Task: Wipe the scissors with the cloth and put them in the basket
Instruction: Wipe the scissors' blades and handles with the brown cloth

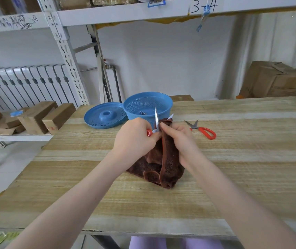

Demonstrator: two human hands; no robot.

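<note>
1. One long wooden bench [233, 159] fills the view, seen from above by the person working at it.
2. A dark brown cloth [163, 164] is near the bench's middle, its lower folds resting on the wood and its upper end lifted.
3. A round blue perforated basket [165, 108] stands at the far side, just behind the hands.
4. A matching blue lid [105, 115] lies touching the basket's left side.
5. The left hand [134, 137] has its fingers curled round the red handle of the scissors [156, 119], blades upright in front of the basket.
6. The right hand [177, 139] pinches the raised cloth against the blades.
7. A second pair of scissors [203, 130], also red-handled, lies flat on the bench to the right of the hands, blades slightly parted.
8. A small dark object [142, 113] sits inside the basket, too small to identify.
</note>
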